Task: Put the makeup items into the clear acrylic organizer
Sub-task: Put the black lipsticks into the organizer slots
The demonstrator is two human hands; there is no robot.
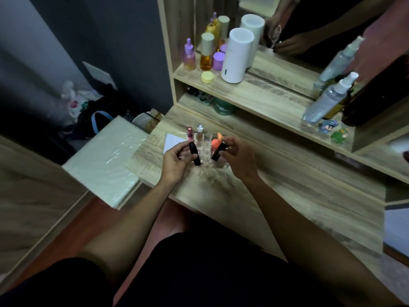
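Left hand (177, 157) fingers pinch a black tube (195, 154); right hand (235, 156) fingers pinch another dark tube (218, 152). Lower each upright into a free cell of the clear acrylic organizer (204, 149), one at a time

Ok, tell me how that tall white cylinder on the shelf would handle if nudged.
The white cylinder stands tall on a narrow base, so it would probably tip rather than slide. Its smooth, rounded side looks slippery, and once down it would likely roll.

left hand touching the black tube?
Touching. The head view shows the left hand with its fingers wrapped around the upper part of the black tube, held in front of the clear acrylic organizer.
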